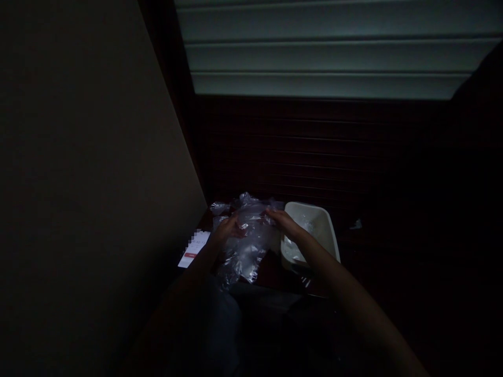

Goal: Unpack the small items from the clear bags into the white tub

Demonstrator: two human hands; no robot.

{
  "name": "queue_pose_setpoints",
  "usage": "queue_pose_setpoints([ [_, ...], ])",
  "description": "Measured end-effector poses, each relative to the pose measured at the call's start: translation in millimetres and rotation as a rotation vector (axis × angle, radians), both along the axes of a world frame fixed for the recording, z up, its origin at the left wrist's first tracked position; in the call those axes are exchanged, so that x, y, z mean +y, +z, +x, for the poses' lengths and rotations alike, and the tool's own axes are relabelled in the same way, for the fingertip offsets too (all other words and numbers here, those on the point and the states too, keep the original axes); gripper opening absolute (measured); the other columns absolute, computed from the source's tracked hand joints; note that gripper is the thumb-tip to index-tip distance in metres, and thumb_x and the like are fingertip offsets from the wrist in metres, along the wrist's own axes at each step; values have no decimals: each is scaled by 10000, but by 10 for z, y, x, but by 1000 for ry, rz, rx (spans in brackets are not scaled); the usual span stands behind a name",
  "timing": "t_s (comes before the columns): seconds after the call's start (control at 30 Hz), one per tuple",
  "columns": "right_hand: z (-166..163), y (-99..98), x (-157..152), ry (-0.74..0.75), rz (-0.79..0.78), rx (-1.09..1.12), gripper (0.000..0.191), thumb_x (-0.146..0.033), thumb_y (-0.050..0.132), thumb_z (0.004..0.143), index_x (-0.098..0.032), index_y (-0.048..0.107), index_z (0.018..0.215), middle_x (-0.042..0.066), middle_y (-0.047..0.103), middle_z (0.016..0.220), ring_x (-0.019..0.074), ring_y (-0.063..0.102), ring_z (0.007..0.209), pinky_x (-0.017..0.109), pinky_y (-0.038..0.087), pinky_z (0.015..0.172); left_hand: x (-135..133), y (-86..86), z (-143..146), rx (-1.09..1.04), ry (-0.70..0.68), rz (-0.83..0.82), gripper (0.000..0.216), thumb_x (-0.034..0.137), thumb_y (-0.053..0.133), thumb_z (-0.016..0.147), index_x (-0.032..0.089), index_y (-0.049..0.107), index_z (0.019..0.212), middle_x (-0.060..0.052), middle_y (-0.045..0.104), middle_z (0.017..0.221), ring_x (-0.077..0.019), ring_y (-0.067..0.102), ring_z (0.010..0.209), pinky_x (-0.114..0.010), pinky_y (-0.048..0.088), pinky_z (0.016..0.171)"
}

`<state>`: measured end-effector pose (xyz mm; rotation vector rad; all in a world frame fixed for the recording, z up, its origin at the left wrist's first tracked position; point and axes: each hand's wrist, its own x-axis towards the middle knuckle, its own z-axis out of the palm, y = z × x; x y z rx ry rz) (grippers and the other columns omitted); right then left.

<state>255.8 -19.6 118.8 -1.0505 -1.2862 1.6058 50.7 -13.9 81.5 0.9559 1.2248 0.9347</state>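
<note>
Clear, crinkled plastic bags (pixel 251 251) lie heaped on a dark surface in front of me, shiny in the dim light. My left hand (pixel 230 229) is closed on the left side of the plastic. At the upper right of the heap, my right hand (pixel 285 221) pinches the same plastic between thumb and fingers. How many separate bags there are I cannot tell. Just right of the heap stands a white plastic basin (pixel 330 235) with some clear plastic inside; my right forearm passes over it.
A lit phone screen or white card with a red band (pixel 196 250) lies left of my left forearm. A plain wall (pixel 98 157) rises on the left. Dark slatted panelling (pixel 314 141) stands behind, with pale slats above. A small light scrap (pixel 356 225) lies right of the basin.
</note>
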Motion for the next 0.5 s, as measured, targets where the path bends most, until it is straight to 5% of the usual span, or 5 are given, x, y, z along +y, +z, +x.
queue_pose_setpoints([
  [0.23,42,147,0,108,-126,91,742,-719,153,695,-161,627,815,90,648,777,199,575,857,343,381,808,26,-23,-26,-28,-13,-9,479,609,386,709,152,463,585,-62,613,528,-182,604,483,-289,485,477],
  [0.5,-68,-95,17,14,106,-126,330,-386,693,526,-164,625,761,28,639,754,144,566,736,293,397,754,62,-31,-31,-58,-40,-17,483,621,363,710,165,454,578,-51,615,543,-180,603,487,-304,488,499],
])
